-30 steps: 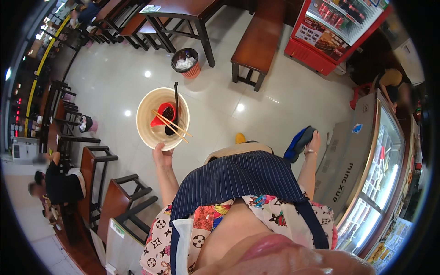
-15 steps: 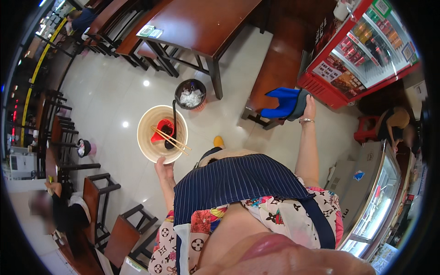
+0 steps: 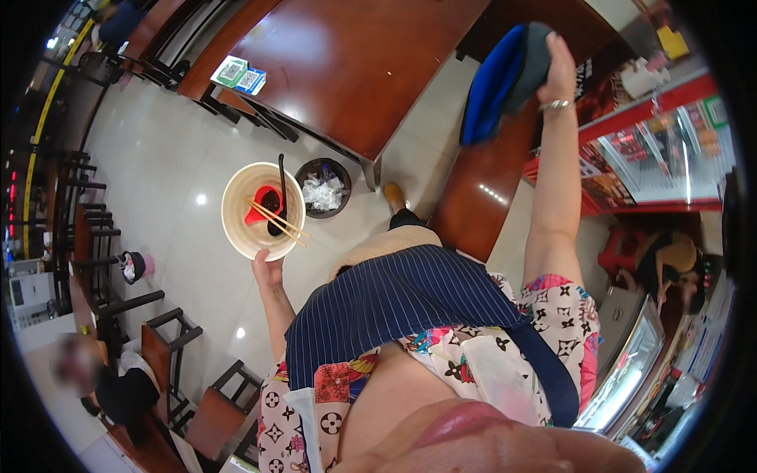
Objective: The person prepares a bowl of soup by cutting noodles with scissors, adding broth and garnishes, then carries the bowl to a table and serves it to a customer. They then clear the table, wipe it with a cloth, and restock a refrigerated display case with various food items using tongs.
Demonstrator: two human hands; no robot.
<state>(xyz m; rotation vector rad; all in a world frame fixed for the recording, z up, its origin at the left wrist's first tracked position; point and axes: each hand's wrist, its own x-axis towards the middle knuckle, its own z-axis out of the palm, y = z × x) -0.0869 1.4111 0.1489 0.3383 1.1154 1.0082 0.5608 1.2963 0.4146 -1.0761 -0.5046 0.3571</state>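
Carrying was judged in hand: the left hand (image 3: 268, 270) gripped a cream bowl (image 3: 239, 193) ahead of the apron (image 3: 394, 301), the right hand (image 3: 560, 72) gripped a blue-and-grey mitt (image 3: 503, 85), and the next move called for keeping the ladle (image 3: 282, 180) and chopsticks (image 3: 277, 217) steady.

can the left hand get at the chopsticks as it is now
Probably not: the left hand is holding the bowl by its near side, and the chopsticks slant across it from inside. It would likely need to let go first.
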